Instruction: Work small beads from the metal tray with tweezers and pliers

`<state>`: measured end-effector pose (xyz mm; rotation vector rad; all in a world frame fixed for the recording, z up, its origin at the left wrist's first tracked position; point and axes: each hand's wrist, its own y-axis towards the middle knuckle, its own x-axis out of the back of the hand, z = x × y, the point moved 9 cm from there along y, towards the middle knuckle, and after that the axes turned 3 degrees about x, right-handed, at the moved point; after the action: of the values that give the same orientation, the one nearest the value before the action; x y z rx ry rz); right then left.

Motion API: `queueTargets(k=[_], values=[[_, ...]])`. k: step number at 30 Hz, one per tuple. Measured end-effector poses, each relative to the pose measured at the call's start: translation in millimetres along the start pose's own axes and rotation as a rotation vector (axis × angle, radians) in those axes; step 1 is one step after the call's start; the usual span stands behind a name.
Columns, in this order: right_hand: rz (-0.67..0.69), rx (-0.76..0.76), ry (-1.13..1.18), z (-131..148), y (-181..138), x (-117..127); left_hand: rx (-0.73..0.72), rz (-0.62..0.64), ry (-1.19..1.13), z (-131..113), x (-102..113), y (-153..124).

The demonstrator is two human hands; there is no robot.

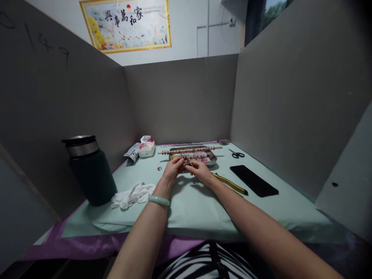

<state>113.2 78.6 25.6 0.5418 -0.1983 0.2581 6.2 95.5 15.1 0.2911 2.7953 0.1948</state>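
My left hand (172,169) is closed in a pinch at the near edge of a metal tray (214,160). Small red beads show at its fingertips, but the piece they belong to is too small to make out. Close beside it, my right hand (200,170) grips a thin, pointed metal tool (188,159) that looks like tweezers, its tip toward the left fingers. Inside the tray lie many tiny red, clear and gold beads (200,155). A wooden stick (218,147) carrying several small beaded rings rests across the tray.
A beaded ring (159,168) lies left of my hands. Yellow-handled pliers (231,183), a black phone (253,180) and scissors (237,154) are on the right. At the left are a dark green bottle (91,174), white gloves (132,195) and a white box (147,149). Grey partitions (183,100) enclose the table.
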Motion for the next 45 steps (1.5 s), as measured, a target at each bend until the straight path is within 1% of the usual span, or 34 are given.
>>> queueTargets(k=[2,5,7,10,13,16,18,21,23,26,30,34,37,41,45], values=[[-0.037,-0.007,0.04,1,0,2,0.011,0.01,-0.008,0,-3,-1],[-0.132,-0.023,0.069,-1,0,11,0.01,0.014,0.007,-3,-6,-4],[-0.161,-0.022,0.072,-1,1,16,0.013,0.016,0.016,-5,-7,-5],[-0.187,0.02,-0.016,4,1,21,0.009,0.013,0.007,-6,-5,-5],[-0.205,0.057,-0.121,8,0,26,-0.012,-0.043,0.002,-9,4,-4],[-0.245,0.049,-0.127,4,1,32,0.014,-0.078,0.048,-7,8,-3],[-0.279,0.046,-0.102,1,2,38,0.065,-0.053,0.087,-2,6,-4],[-0.309,0.043,-0.085,-3,4,44,0.139,0.022,0.179,5,-3,-7],[-0.304,0.046,-0.106,-3,4,43,0.16,0.091,0.248,8,-12,-9],[-0.254,0.066,-0.136,2,4,36,0.132,0.167,0.313,8,-20,-12],[-0.201,0.053,-0.117,4,3,28,0.087,0.18,0.367,7,-20,-10],[-0.266,0.005,-0.05,-3,4,36,0.101,0.164,0.415,9,-19,-9],[-0.299,0.016,-0.04,-4,4,40,0.135,0.19,0.435,11,-23,-13],[-0.257,0.007,0.035,-6,4,35,0.17,0.268,0.353,12,-30,-18],[-0.245,-0.022,0.071,-8,4,33,0.148,0.254,0.309,10,-29,-16]])
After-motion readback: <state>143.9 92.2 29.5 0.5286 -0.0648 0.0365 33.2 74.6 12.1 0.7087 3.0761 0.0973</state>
